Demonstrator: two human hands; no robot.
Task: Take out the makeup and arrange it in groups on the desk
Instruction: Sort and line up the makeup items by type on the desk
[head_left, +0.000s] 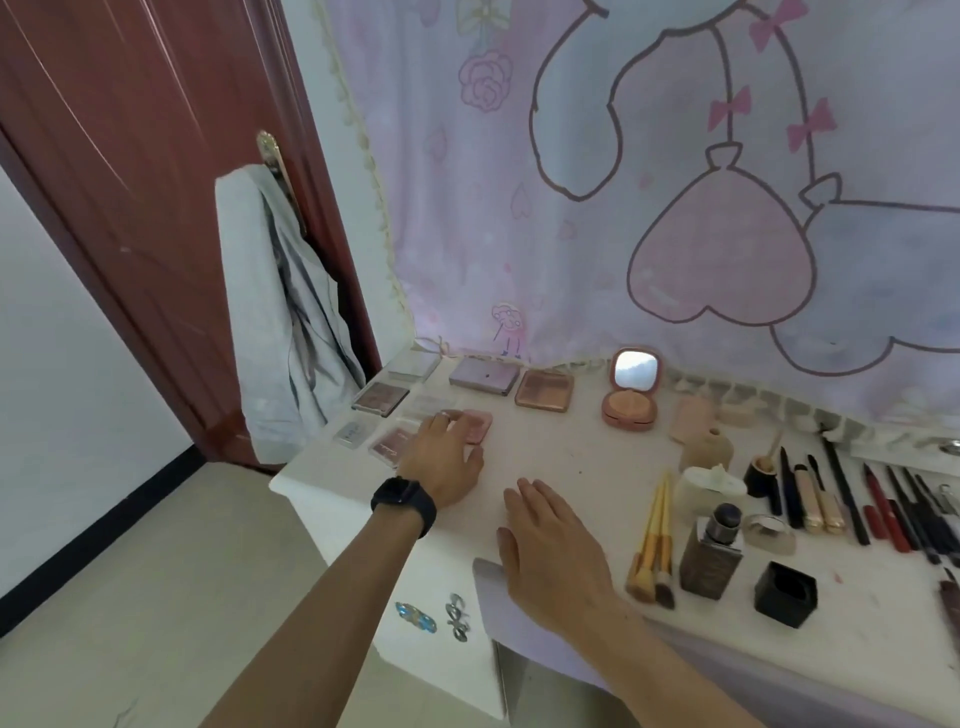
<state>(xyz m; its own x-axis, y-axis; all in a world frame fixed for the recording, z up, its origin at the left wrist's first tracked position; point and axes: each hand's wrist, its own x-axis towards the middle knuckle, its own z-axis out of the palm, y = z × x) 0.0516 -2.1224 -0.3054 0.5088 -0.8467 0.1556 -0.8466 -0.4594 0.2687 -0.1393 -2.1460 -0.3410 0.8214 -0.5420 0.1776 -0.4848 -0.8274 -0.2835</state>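
Note:
Makeup lies spread over the white desk (550, 447). My left hand (444, 462), a black watch on its wrist, reaches to the desk's left end, its fingers on a small pink compact (478, 425). Around it lie several flat palettes (382, 399), and further back a lilac palette (484, 375) and a rose one (544, 389). My right hand (550, 551) rests flat and empty near the front edge. An open round compact with a mirror (631, 389) stands mid-desk. Yellow-handled brushes (652, 545), a dark foundation bottle (714, 556) and a row of pencils and lipsticks (852, 499) lie to the right.
A pink cartoon cloth (675, 182) hangs behind the desk. A dark red door (145, 156) with a grey garment (280, 322) on its handle stands left. A black square pot (785, 593) sits near the front edge. Hair clips (436, 616) lie on a lower white surface.

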